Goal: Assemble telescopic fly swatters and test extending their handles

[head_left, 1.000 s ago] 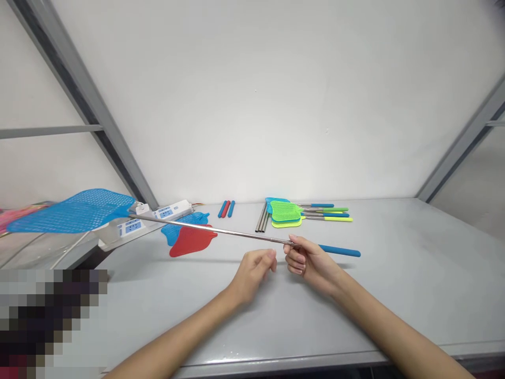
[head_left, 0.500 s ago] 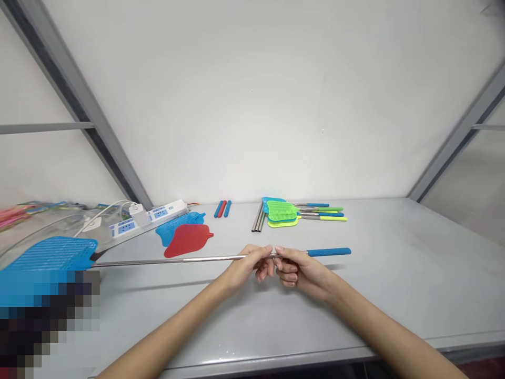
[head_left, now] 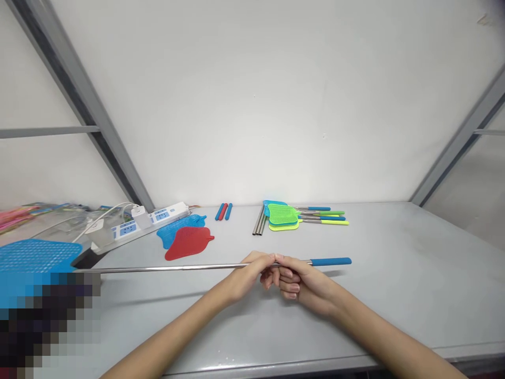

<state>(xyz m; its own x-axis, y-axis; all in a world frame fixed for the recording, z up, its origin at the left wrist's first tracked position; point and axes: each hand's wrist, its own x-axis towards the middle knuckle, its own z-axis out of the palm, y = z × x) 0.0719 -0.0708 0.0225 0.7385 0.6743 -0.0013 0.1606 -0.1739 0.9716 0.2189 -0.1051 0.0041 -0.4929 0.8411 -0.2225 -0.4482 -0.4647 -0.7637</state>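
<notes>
A telescopic fly swatter lies level across my view, raised over the table: its blue mesh head [head_left: 43,255] is at the far left, its thin steel rod [head_left: 165,268] runs through both hands, and its blue handle [head_left: 331,261] sticks out to the right. My left hand [head_left: 252,271] is closed around the rod, thumb on top. Right beside it, my right hand [head_left: 302,279] pinches the rod just left of the blue handle, its fingers curled under. The two thumb tips meet or nearly meet. A pixelated patch covers the lower part of the swatter head.
On the grey table [head_left: 394,273] lie loose red [head_left: 189,243] and blue swatter heads [head_left: 177,230], short coloured handles [head_left: 223,211], steel tubes [head_left: 259,221] and a pile of fly swatters [head_left: 284,215]. A power strip [head_left: 150,221] with plugs stands at the left. A white wall [head_left: 252,105] rises behind.
The swatter's blue head has shifted further left, while the handle end stays nearly in place. My hands have come closer together on the rod. The view has tilted up slightly.
</notes>
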